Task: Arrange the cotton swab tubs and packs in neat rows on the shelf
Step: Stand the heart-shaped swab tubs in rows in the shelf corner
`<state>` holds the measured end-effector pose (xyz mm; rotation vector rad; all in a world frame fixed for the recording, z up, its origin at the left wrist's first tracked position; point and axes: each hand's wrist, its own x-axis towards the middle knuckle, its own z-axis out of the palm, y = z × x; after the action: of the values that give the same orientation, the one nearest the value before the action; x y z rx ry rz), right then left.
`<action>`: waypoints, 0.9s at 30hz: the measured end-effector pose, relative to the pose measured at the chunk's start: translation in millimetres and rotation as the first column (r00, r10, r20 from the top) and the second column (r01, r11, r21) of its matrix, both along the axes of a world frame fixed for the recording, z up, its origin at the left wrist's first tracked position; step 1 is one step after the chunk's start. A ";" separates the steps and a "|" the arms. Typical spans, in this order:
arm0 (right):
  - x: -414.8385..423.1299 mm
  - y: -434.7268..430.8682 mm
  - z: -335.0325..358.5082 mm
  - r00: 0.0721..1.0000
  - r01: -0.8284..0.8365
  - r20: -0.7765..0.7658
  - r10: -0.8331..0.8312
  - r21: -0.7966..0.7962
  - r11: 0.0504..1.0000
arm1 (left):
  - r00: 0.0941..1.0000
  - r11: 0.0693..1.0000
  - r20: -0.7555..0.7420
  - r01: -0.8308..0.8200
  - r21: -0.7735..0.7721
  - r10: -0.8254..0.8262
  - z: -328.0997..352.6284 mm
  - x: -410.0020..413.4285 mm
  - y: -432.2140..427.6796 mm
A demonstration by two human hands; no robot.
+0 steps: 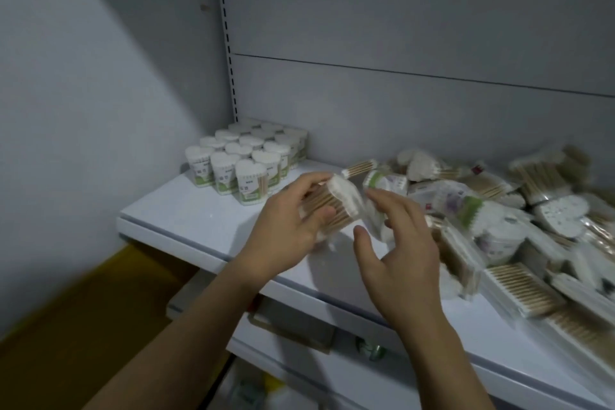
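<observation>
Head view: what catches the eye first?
The left hand grips a swab pack over the shelf, the open right hand beside it. Tubs stand in neat rows at the back left. A jumbled pile of packs and tubs covers the right side.

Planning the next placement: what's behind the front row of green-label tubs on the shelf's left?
More upright cotton swab tubs, in rows reaching the back panel. Only their white tops show; the front row covers their labels.
</observation>
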<state>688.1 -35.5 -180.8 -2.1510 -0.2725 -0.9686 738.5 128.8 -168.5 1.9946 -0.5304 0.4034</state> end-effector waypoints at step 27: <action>115.1 251.7 -28.0 0.760 -0.365 -0.374 0.531 0.430 0.826 | 0.865 0.902 -0.268 -0.429 0.047 0.425 -38.4 79.8 238.2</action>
<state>803.2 216.2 -208.8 -1.8048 -0.3379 -0.1592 818.3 367.0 -206.9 2.1065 0.0971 0.3887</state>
